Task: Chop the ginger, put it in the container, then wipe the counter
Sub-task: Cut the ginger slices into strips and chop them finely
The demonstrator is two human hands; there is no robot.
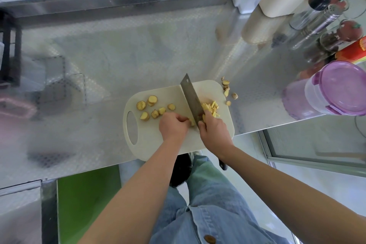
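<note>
The left hand [173, 128] pinches a yellow ginger slice [191, 123] beside the rectangular steel cleaver [193, 101], which the right hand [214, 130] grips; a slip could cut the pinching hand.

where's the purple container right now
In the head view, the container sits at the far right edge of the counter, right of the cutting board.

The shiny metal counter [118, 55] spreads out all around the fingers [183, 119] and is bright with soft light (it looks a bit foggy). Far past the fingers a metal wall strip [118, 0] runs along the back. Behind them, lower down, are a green panel [87, 204] and a pale floor [249, 144].
</note>
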